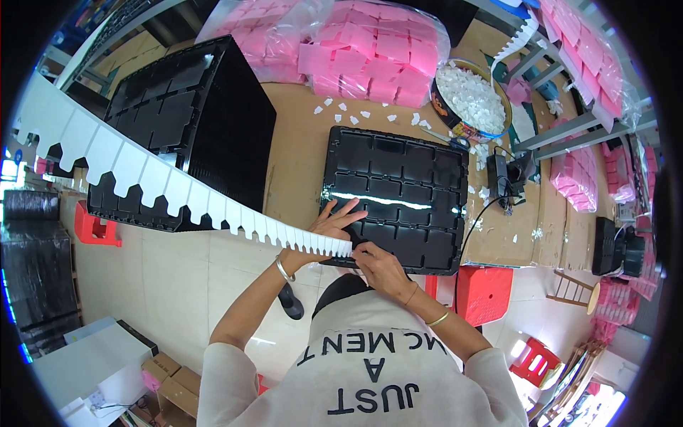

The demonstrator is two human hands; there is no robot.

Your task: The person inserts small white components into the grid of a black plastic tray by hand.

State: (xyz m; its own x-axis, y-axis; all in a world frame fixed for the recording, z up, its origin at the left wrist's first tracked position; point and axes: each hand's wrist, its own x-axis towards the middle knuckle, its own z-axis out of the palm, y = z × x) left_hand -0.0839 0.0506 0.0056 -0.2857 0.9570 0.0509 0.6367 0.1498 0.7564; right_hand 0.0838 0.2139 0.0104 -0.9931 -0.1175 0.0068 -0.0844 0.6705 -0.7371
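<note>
1. Centrally, a black tray lay flat on the cardboard-covered table, its upper surface divided into rectangular panels.
2. The left hand rested over the tray's near left corner, its visible fingers spread apart on the black surface. The strip hid the thumb from view. A silver-coloured bangle encircled the wrist.
3. The right hand was at the tray's near edge, fingers curled, with the fingertips together and clamped on the end of the strip.
4. The white strip, notched along its lower edge, extended from the upper left of the view, across the left hand, to the right fingertips. It overlapped a tall black stack in the view.
5. Beyond the tray, small white scraps lay scattered below pink pieces packed in clear plastic. A round tub filled with white fragments stood near the far right corner.
6. Right of the tray, a black adapter lay with its cable; a red stool stood beside the table's near edge.
</note>
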